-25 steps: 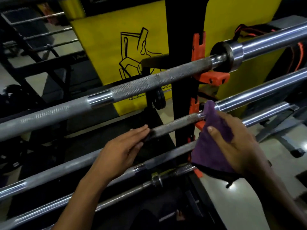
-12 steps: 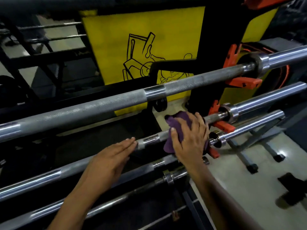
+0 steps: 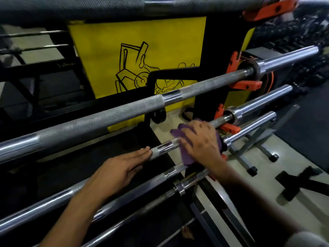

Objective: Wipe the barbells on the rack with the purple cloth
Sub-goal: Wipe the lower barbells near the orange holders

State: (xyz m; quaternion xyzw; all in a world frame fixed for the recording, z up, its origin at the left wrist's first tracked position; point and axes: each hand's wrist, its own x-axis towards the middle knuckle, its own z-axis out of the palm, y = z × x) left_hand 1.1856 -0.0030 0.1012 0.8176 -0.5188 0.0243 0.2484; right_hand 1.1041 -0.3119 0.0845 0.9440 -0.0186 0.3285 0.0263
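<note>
Several steel barbells lie across a black rack with orange hooks (image 3: 245,85). My right hand (image 3: 201,141) presses the purple cloth (image 3: 185,154) around the shaft of the second barbell (image 3: 163,147), just left of its collar (image 3: 233,113). My left hand (image 3: 121,170) lies flat with straight fingers on the same shaft, further left, fingertips touching the knurled part. A thicker knurled barbell (image 3: 106,120) runs above both hands. Two more barbells (image 3: 178,188) sit below them.
A yellow panel with a black line drawing (image 3: 138,65) stands behind the rack. The black rack upright (image 3: 211,90) rises just behind my right hand. Pale floor (image 3: 263,186) with a grey metal stand (image 3: 249,154) lies to the right. Another bar crosses the top edge.
My right hand slid the cloth leftward along the second barbell, from its sleeve end past the collar onto the shaft. My left hand stayed on the shaft. The view moved closer and right.
</note>
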